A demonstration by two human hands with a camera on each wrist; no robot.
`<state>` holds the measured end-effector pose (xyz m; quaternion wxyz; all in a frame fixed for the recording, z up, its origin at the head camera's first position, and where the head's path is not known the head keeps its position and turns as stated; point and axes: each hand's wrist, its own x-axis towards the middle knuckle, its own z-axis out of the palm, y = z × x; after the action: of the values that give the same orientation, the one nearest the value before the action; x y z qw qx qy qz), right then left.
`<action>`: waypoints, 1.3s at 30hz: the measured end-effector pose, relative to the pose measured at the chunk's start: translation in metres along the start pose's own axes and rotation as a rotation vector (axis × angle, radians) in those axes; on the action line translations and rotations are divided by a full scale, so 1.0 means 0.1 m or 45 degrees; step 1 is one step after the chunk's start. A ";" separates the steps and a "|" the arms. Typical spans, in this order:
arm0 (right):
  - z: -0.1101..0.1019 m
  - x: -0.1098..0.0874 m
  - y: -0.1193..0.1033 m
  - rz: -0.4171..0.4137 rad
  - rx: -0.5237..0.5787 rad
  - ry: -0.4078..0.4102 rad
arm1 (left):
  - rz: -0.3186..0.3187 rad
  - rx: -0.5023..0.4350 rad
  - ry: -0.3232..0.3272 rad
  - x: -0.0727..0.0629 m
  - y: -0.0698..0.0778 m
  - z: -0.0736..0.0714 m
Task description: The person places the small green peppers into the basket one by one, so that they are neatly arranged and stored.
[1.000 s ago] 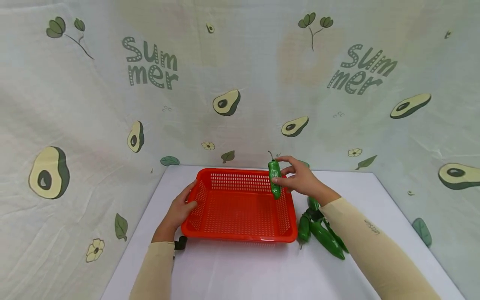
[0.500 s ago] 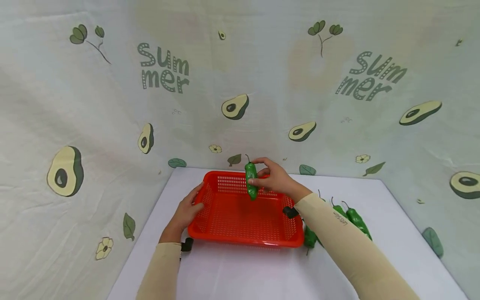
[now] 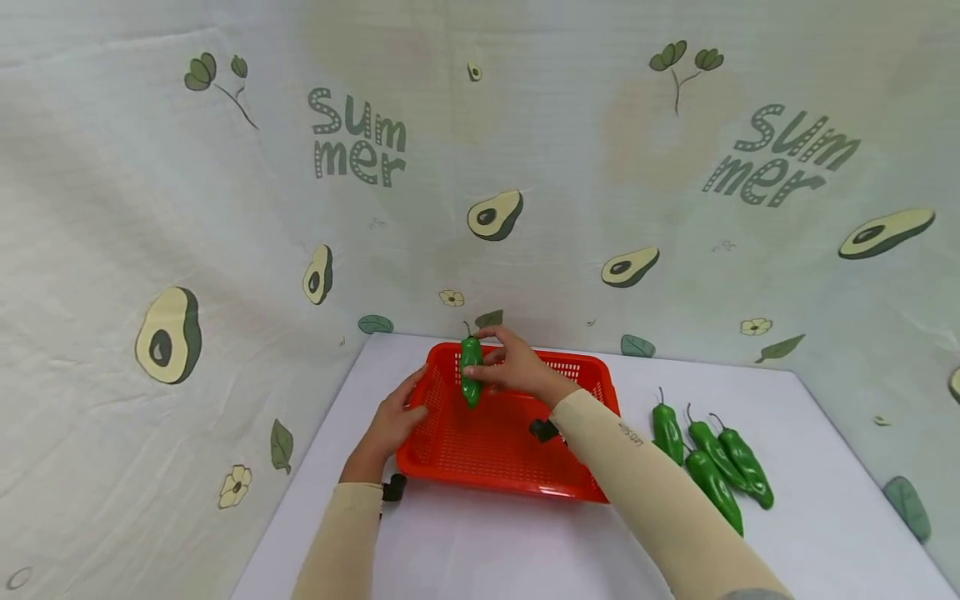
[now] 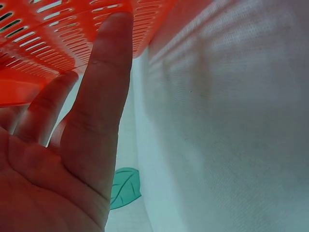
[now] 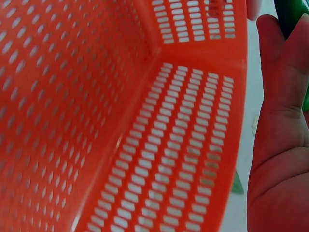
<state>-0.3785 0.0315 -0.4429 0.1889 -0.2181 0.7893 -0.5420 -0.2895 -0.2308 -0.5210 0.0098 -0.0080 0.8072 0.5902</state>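
Observation:
My right hand [image 3: 517, 365] pinches a green chili pepper [image 3: 471, 371] upright, stem up, above the far left part of a red plastic basket [image 3: 510, 487]. In the right wrist view, part of the dark green pepper [image 5: 288, 12] shows at the top right beside the fingers. My left hand [image 3: 393, 423] holds the basket's left rim, thumb over the edge. The left wrist view shows fingers [image 4: 104, 72] against the outside of the slotted basket wall [image 4: 58, 43].
Several green chili peppers [image 3: 742, 462] lie on the white tabletop [image 3: 487, 550] right of the basket, partly behind the right sleeve [image 3: 645, 475]. A patterned cloth [image 3: 555, 167] stands behind the table. Small black devices [image 3: 543, 429] are on the wrists.
My right hand has carried the pepper leftward across the basket, from its right side to the far left. The left hand keeps its place on the rim. The view has turned slightly right.

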 end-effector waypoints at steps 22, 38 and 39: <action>0.32 0.16 0.33 0.086 0.113 -0.118 | 0.021 0.008 -0.016 0.00 0.02 -0.03; 0.48 0.10 0.42 0.093 0.048 -0.246 | 0.007 -0.035 -0.004 -0.03 0.04 0.00; 0.49 0.10 0.43 0.099 0.038 -0.251 | 0.004 -0.032 -0.002 -0.04 0.05 0.00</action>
<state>-0.3670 0.0016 -0.5005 0.2897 -0.2368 0.7665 -0.5220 -0.2857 -0.2294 -0.5164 0.0094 -0.0065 0.7996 0.6004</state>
